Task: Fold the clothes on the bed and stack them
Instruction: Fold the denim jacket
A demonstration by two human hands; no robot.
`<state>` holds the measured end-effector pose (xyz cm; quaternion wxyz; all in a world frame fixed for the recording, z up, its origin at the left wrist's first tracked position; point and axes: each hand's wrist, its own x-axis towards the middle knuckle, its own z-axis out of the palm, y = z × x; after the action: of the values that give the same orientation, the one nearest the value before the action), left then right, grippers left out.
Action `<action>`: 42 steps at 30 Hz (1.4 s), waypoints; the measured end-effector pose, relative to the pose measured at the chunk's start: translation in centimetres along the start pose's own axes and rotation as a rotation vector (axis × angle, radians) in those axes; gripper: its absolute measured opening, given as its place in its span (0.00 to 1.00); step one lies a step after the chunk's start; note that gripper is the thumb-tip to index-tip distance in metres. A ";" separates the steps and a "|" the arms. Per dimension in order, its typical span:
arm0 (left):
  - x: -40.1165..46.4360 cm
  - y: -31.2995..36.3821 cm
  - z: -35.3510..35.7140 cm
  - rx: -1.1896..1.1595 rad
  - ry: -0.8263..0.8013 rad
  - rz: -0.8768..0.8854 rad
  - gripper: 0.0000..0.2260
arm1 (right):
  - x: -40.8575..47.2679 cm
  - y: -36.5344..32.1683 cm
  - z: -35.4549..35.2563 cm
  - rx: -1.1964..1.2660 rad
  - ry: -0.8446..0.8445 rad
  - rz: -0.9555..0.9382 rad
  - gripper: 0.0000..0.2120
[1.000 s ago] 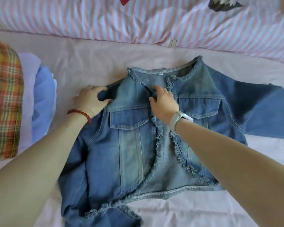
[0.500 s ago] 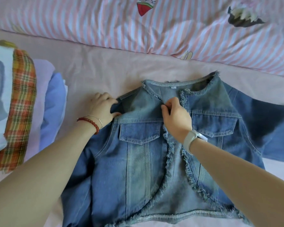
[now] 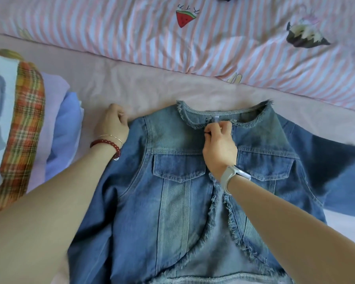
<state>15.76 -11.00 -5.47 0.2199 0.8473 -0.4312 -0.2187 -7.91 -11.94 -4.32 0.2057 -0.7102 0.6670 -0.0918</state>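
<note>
A denim jacket [image 3: 178, 201] is laid front-up on the bed [image 3: 143, 93], beside a stack [image 3: 27, 128]. Its left shoulder is gripped by the left hand [image 3: 113, 125]; the front edge at the collar is pinched by the right hand [image 3: 219, 146].

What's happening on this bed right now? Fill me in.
A person is laying out a denim jacket front-up on the pink sheet to fold it. The left hand grips the jacket's shoulder edge; the right hand pinches the frayed front edges together just below the collar. One sleeve lies spread out to the right. A stack of folded clothes sits at the left, and a striped duvet lies beyond the jacket. No fold has been made in the jacket yet.
</note>
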 end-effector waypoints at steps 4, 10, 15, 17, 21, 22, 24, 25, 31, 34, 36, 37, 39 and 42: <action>-4.3 -0.3 0.4 0.241 0.065 0.197 0.21 | -2.6 -0.1 0.5 -0.256 -0.002 -0.211 0.20; -8.6 -3.5 0.0 0.273 0.053 0.035 0.24 | -10.3 1.2 2.7 -0.354 -0.110 -0.359 0.24; -9.8 -5.8 -2.2 0.228 0.031 -0.059 0.20 | -10.9 2.6 4.3 -0.481 -0.426 -0.373 0.29; -12.0 -6.6 -2.7 0.095 0.013 -0.126 0.19 | -10.4 2.7 4.2 -0.500 -0.464 -0.363 0.30; -18.7 -8.1 -3.5 -0.107 -0.032 -0.315 0.17 | -11.9 0.4 3.0 -0.420 -0.421 -0.298 0.29; -20.3 -8.6 -3.7 -0.131 -0.048 -0.370 0.17 | -13.1 -0.3 2.7 -0.361 -0.398 -0.327 0.28; -23.0 -10.3 -4.3 -0.247 -0.103 -0.498 0.17 | -16.3 -1.3 2.4 -0.237 -0.333 -0.500 0.23; -24.1 -11.2 -4.7 -0.359 -0.159 -0.564 0.16 | -18.2 -1.3 2.4 -0.200 -0.309 -0.605 0.21; -28.9 -14.8 -7.3 -0.559 -0.440 -0.605 0.08 | -24.0 -0.4 2.8 -0.400 -0.554 -0.714 0.23; -28.3 -14.9 -10.1 -0.560 -0.221 -0.525 0.06 | -22.9 0.4 3.1 -0.505 -0.684 -0.734 0.24; -27.1 -14.5 -12.8 -0.368 -0.071 -0.451 0.09 | -22.5 0.1 3.0 -0.495 -0.697 -0.737 0.22; -26.7 -13.9 -14.1 -0.286 -0.015 -0.403 0.09 | -22.7 -0.3 2.8 -0.431 -0.674 -0.720 0.20; -26.5 -12.3 -16.3 -0.342 0.003 -0.339 0.06 | -23.1 -1.7 2.2 -0.119 -0.607 -0.537 0.16; -27.3 -9.8 -18.1 -0.690 -0.352 -0.317 0.10 | -23.8 -5.3 1.1 0.591 -0.746 0.026 0.13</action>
<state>17.57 20.14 8.65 0.3774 0.7295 -0.2277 -0.5231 -4.85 11.85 0.34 0.6253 -0.5973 0.5020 -0.0139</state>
